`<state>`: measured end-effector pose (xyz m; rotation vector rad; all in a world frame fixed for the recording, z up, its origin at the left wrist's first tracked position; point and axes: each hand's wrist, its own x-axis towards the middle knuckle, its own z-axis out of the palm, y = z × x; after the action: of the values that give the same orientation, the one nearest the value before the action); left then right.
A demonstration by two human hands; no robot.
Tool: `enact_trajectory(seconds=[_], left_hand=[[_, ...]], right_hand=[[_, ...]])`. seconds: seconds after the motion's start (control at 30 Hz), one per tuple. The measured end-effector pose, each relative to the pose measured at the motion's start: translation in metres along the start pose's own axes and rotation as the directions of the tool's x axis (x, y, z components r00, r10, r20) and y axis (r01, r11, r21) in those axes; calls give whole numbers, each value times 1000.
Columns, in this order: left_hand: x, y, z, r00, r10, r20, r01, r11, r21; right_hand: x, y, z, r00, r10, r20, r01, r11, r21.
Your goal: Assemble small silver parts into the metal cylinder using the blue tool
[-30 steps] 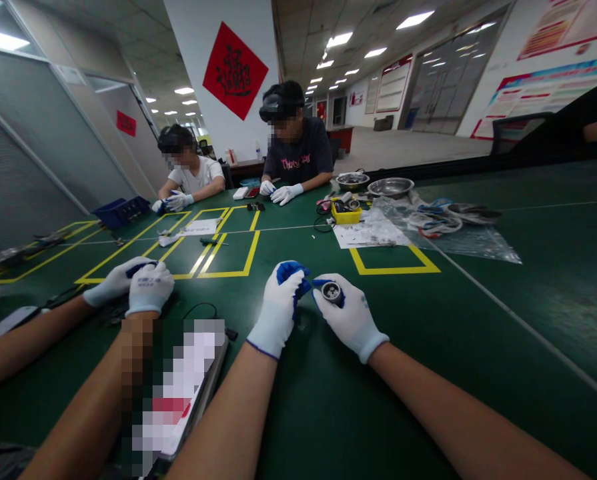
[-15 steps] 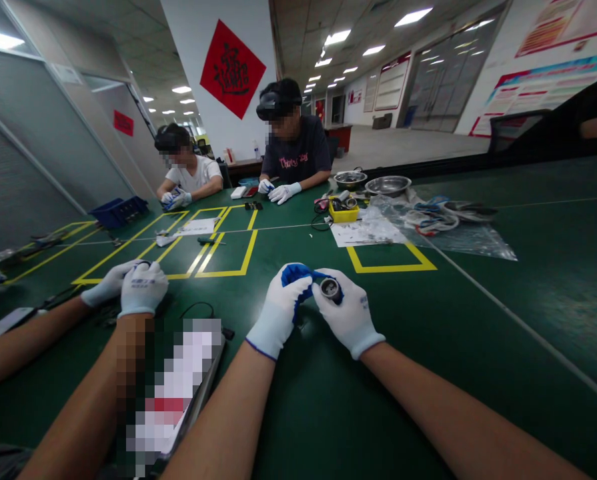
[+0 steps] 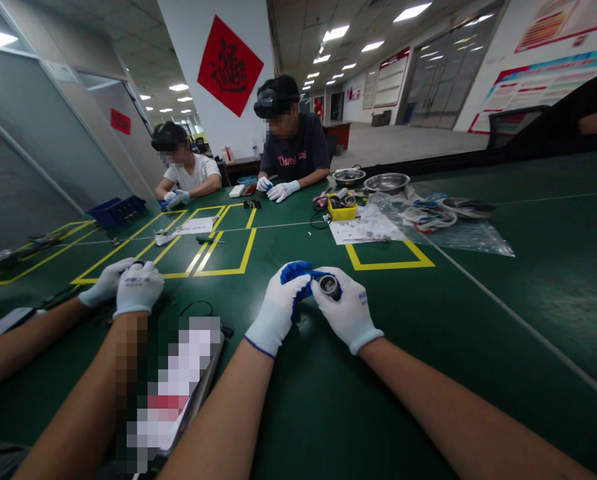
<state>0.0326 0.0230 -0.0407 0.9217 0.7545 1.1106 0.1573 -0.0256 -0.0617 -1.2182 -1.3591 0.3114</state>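
Observation:
Both of my hands wear white gloves with blue palms and meet above the green table (image 3: 308, 400). My right hand (image 3: 347, 312) is closed around a dark round cylindrical part (image 3: 329, 287), its open end facing up toward me. My left hand (image 3: 277, 310) is beside it on the left, fingers curled and fingertips close to my right hand's. What the left fingers pinch, if anything, is too small or hidden to make out.
A co-worker's gloved hands (image 3: 139, 288) are at the left, near a pixelated flat item (image 3: 178, 387). Farther back are a yellow bin (image 3: 343, 212), metal bowls (image 3: 387, 183), a plastic bag (image 3: 473, 237), a screwdriver (image 3: 205, 240) and a blue crate (image 3: 117, 211). Two people sit opposite.
The round part has turned slightly in my right hand. My hands hold nearly the same place, while the whole view has shifted a little.

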Motion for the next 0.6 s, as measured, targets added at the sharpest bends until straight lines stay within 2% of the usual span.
enact_trajectory(seconds=[0.13, 0.3, 0.5, 0.6], left_hand=[[1, -1, -1, 999, -5, 32, 4, 1000, 10], [0, -1, -2, 1000, 10, 20, -10, 1000, 27], [3, -1, -2, 995, -92, 31, 94, 994, -60], [6, 1, -3, 994, -97, -47, 94, 993, -70]], right_hand=[[1, 2, 1, 1000, -13, -29, 13, 1000, 0], [1, 5, 2, 997, -42, -63, 41, 999, -22], [2, 3, 2, 998, -27, -51, 26, 999, -25], [2, 3, 2, 998, 12, -60, -12, 1000, -6]])
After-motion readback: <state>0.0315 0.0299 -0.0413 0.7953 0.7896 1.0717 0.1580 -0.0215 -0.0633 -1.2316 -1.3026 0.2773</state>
